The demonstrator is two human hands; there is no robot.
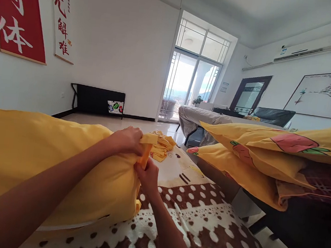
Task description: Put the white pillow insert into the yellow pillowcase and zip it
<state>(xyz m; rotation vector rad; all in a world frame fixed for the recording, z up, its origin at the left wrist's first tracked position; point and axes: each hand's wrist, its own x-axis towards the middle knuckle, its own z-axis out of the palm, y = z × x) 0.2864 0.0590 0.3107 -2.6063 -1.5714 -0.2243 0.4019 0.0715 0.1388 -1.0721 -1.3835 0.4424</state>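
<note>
Your left hand [129,140]: fingers closed over the top flap of the plump yellow fabric pillow [39,162] | your right hand [148,177]: pinching the same end just below | pillow bulk: left of both grips, on the brown white-dotted fleece blanket [203,221] | crumpled yellow cloth [162,145]: just beyond | yellow carrot-print cushions [268,149]: right.

1. A pillow [33,158] lies on the left part of a blanket [202,225].
2. The left hand [129,140] grips the pillow's right end from above; the right hand [148,177] pinches it just below.
3. A cloth heap [161,146] lies on the blanket, behind the hands.
4. Stacked pillows [267,157] lie to the right, beside the blanket.
5. A glass door [191,87] stands far behind, with a bench [97,100] to its left, against the wall.
</note>
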